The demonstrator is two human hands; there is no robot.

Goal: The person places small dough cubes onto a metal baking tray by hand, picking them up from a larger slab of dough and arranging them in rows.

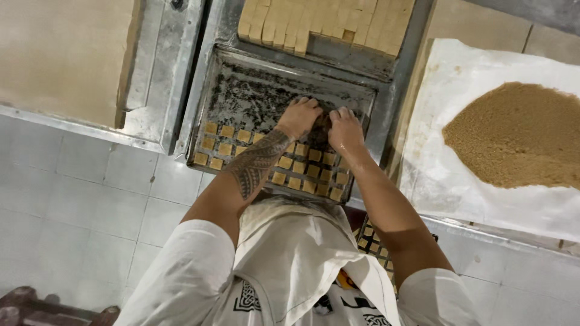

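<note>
- The left hand point(299, 116) lies palm down over the middle of a dark metal baking tray point(241, 78), fingers curled and pressed together; whether it holds anything beneath cannot be seen
- The right hand point(344, 128) sits just beside it, almost touching, fingers bent down onto the tray in the same way, its grasp also hidden
- Small square biscuits point(225, 148) lie in neat rows across the near half of the tray, reaching up to both hands
- The far half of the tray is bare, blackened metal flecked with crumbs
- Beyond the tray, a slab of pale dough cut into blocks point(326, 21) rests on a steel table point(151, 90)
- To the right, a heap of brown crumbs point(519, 136) lies on a white sheet point(447, 181)
- The person wears a white apron point(296, 253) and stands on a tiled floor point(78, 199)
</note>
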